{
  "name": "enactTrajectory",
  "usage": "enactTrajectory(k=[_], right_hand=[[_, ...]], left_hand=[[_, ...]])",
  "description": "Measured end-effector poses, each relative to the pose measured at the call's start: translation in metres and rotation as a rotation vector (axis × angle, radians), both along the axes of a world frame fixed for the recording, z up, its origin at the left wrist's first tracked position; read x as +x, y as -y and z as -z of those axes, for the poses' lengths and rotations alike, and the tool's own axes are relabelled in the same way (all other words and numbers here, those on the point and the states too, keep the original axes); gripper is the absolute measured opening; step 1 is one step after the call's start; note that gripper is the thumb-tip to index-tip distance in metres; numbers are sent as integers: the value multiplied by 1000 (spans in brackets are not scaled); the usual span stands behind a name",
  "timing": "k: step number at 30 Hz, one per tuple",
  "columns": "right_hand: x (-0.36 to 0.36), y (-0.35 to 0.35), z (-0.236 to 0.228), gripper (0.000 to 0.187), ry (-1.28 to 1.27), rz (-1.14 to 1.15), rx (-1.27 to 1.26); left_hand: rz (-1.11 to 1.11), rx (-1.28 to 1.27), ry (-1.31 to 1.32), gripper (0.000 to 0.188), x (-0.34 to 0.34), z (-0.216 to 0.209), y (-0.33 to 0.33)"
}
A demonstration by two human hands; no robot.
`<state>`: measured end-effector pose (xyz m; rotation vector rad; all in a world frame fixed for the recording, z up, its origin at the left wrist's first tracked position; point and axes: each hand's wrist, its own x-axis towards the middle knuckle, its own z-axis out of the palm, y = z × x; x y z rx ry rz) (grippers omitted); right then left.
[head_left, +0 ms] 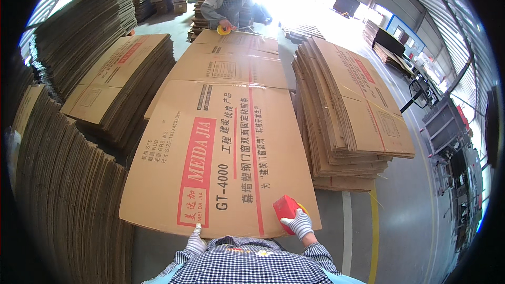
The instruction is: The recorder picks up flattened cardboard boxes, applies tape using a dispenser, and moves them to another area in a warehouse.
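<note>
A large flattened cardboard box with red and black printing lies in front of me, its near edge close to my body. My left hand, in a whitish glove, is at that near edge. One fingertip shows on top of the board; the other fingers are mostly hidden, and the hand appears closed on the edge. In a striped glove, my right hand grips a red tape dispenser over the near right corner of the box. A yellow part shows beside the dispenser.
A co-worker stands at the far end, one hand at a yellow roll. Stacks of flattened boxes stand to the left and right. Taller cardboard piles rise behind on the left; metal equipment stands at far right.
</note>
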<state>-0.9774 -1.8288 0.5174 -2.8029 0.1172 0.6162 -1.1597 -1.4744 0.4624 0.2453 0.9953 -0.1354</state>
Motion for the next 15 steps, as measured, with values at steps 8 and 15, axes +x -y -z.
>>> enactTrajectory(k=[8,15], right_hand=[[2,-1,-3,84,-9,-15,0],[1,3,4,84,-6,-9,9]], left_hand=[[-20,-113,-7,68,-4,12,-5],[-58,-99,-71,67,-3,13,-3]])
